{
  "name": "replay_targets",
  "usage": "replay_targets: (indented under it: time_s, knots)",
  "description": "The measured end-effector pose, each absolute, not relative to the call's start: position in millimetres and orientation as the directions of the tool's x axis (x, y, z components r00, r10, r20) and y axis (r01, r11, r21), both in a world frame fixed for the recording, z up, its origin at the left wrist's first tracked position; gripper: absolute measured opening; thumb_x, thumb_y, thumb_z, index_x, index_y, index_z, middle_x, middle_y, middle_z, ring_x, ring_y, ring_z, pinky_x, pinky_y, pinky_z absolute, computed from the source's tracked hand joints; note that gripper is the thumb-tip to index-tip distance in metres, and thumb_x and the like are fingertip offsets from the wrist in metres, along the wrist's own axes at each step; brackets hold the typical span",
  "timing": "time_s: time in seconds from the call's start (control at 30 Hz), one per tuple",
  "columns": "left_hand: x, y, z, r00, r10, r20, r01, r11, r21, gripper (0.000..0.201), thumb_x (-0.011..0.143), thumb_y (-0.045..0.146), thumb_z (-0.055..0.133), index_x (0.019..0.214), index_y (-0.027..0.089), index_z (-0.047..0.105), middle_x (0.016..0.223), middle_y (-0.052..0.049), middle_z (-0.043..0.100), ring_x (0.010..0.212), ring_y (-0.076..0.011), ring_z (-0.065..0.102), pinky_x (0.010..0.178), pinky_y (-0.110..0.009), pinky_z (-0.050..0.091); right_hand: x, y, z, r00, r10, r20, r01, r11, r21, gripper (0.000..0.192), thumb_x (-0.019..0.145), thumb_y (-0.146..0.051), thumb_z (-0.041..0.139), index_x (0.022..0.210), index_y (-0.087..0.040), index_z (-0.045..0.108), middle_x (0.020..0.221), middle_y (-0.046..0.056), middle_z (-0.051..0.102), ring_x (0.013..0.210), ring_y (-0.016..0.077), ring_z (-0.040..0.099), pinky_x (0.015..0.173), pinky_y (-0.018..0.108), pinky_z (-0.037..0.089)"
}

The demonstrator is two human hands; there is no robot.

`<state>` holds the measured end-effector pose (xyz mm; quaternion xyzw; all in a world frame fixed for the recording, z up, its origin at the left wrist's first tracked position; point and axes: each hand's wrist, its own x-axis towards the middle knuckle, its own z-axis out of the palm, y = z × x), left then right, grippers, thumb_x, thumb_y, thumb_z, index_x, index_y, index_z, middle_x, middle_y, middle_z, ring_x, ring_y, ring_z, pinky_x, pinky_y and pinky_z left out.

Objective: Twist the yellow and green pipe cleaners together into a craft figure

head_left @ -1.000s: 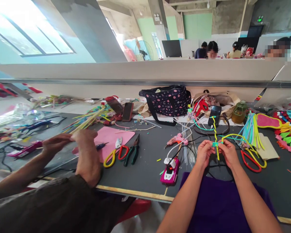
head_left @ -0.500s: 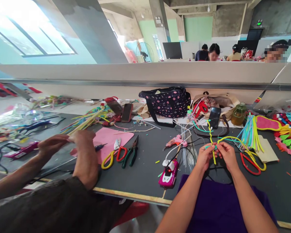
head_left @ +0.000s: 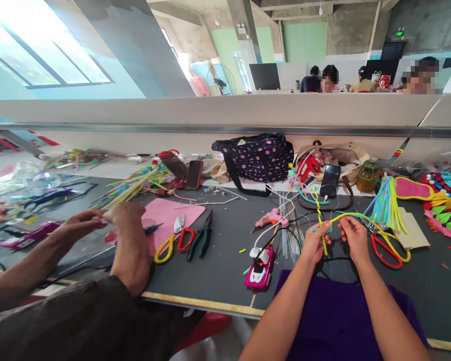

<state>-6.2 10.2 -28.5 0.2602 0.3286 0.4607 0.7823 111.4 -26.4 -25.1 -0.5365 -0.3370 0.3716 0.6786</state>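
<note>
My left hand [head_left: 316, 241] pinches a yellow twisted chenille stem [head_left: 319, 208] that stands roughly upright, with a short teal piece across it at the fingertips. From this spot a loose yellow strand [head_left: 364, 217] arcs off to the right. My right hand [head_left: 355, 239] is closed on that strand, a small gap away from the left; its exact grip is partly hidden by the fingers. Beyond the right hand lie red-handled scissors [head_left: 385, 252] and a bundle of teal and yellow chenille stems [head_left: 389, 203].
A co-worker's arms [head_left: 130, 245] occupy the left. Between us are pliers [head_left: 201, 240], yellow-and-red-handled cutters [head_left: 175, 240], a pink glue gun [head_left: 270, 219] and a magenta power strip [head_left: 260, 271]. A dotted bag [head_left: 257, 158], phone [head_left: 329, 180] and bottle [head_left: 368, 174] stand behind.
My right hand has drawn apart from the left, opening a gap between them. The twisted stem has shifted slightly left in view as the camera turned a little.
</note>
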Motion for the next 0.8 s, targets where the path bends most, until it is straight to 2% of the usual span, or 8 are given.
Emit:
replay_targets:
  time_s: [0.1,0.3,0.43,0.6,0.7,0.8]
  knots:
    - [-5.9,8.4,-29.6,0.404,0.873,-0.274,-0.524,0.467,0.712,0.037,0.054,0.029,0.084,0.083,0.011,0.069,0.064,0.002,0.058,0.041,-0.0039,0.045,0.039,-0.019,0.038,112.8,-23.8,-22.8,0.513,0.858,0.008,-0.274,0.172,-0.946,0.032,0.068,-0.049,0.072,0.079,-0.019,0.067,0.065,0.000,0.061,0.048,0.0082,0.045,0.039,0.019,0.032]
    - [-4.5,4.6,-28.6,0.463,0.847,-0.262,-0.488,0.490,0.723,0.033,0.055,0.027,0.084,0.079,0.011,0.068,0.061,0.002,0.056,0.039,-0.0011,0.037,0.038,-0.018,0.031,114.9,-22.8,-16.1,0.530,0.848,-0.023,-0.360,0.200,-0.911,0.026,0.066,-0.043,0.075,0.074,-0.019,0.066,0.061,-0.003,0.056,0.046,0.0062,0.042,0.038,0.019,0.027]
    - [-4.7,2.0,-24.0,0.498,0.826,-0.264,-0.481,0.517,0.708,0.030,0.054,0.025,0.084,0.075,0.011,0.066,0.054,0.005,0.050,0.038,-0.0003,0.032,0.037,-0.017,0.026,114.6,-22.6,-16.5,0.466,0.881,-0.076,-0.448,0.161,-0.880,0.026,0.064,-0.040,0.077,0.072,-0.018,0.066,0.059,-0.004,0.053,0.045,0.0053,0.040,0.038,0.018,0.027]
    - [-5.5,0.8,-21.7,0.536,0.815,-0.221,-0.485,0.511,0.710,0.028,0.054,0.024,0.083,0.071,0.010,0.065,0.057,0.003,0.053,0.039,0.0003,0.029,0.036,-0.017,0.022,112.7,-20.1,-20.5,0.370,0.921,-0.124,-0.514,0.092,-0.853,0.026,0.062,-0.040,0.078,0.071,-0.018,0.066,0.056,-0.005,0.048,0.045,0.0051,0.037,0.038,0.017,0.027]
    - [-5.7,2.1,-24.2,0.523,0.825,-0.217,-0.504,0.504,0.702,0.028,0.055,0.024,0.083,0.073,0.010,0.065,0.058,0.002,0.054,0.039,0.0003,0.030,0.037,-0.017,0.023,112.6,-18.8,-23.4,0.350,0.927,-0.137,-0.507,0.065,-0.859,0.029,0.062,-0.042,0.077,0.073,-0.018,0.064,0.057,-0.005,0.049,0.045,0.0053,0.037,0.038,0.018,0.027]
    - [-5.1,4.7,-28.1,0.472,0.854,-0.218,-0.537,0.475,0.697,0.029,0.056,0.024,0.082,0.074,0.010,0.065,0.061,0.002,0.056,0.040,0.0004,0.031,0.037,-0.017,0.023,112.0,-21.2,-25.0,0.494,0.868,-0.052,-0.345,0.141,-0.928,0.030,0.068,-0.046,0.074,0.071,-0.019,0.060,0.058,-0.004,0.051,0.044,0.0061,0.038,0.038,0.019,0.028]
